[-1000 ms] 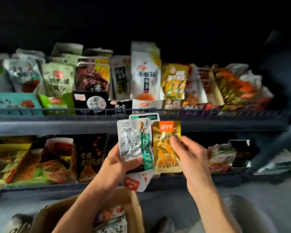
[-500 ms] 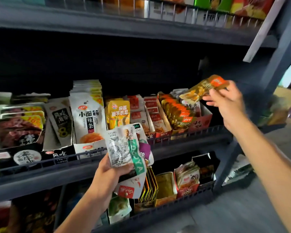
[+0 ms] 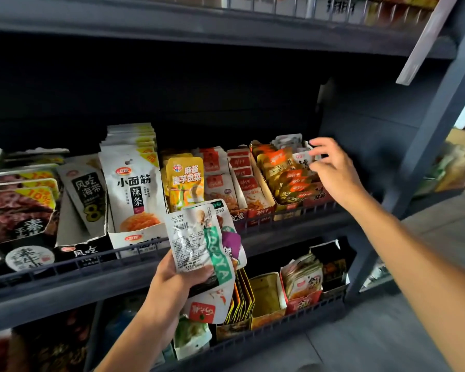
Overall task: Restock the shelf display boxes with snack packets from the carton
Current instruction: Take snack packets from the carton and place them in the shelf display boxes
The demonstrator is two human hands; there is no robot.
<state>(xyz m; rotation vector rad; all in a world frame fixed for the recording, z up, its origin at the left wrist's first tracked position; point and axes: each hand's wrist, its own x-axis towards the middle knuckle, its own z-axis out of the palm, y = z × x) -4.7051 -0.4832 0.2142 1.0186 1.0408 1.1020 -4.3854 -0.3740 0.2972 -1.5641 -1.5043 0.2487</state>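
**Left grips packets, right at display box**

Lower centre: left hand (image 3: 172,275) grips a fan of snack packets (image 3: 199,245). Centre right, farther back: right hand (image 3: 333,167), fingers curled, touches packets in the gold-packet display box (image 3: 287,208); grip unclear.

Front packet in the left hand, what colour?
White packet with a green diagonal band, gripped by the left hand; head view.

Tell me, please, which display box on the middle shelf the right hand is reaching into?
The rightmost display box, filled with gold-and-orange packets; the right hand is over its far end, while the other boxes sit further left.
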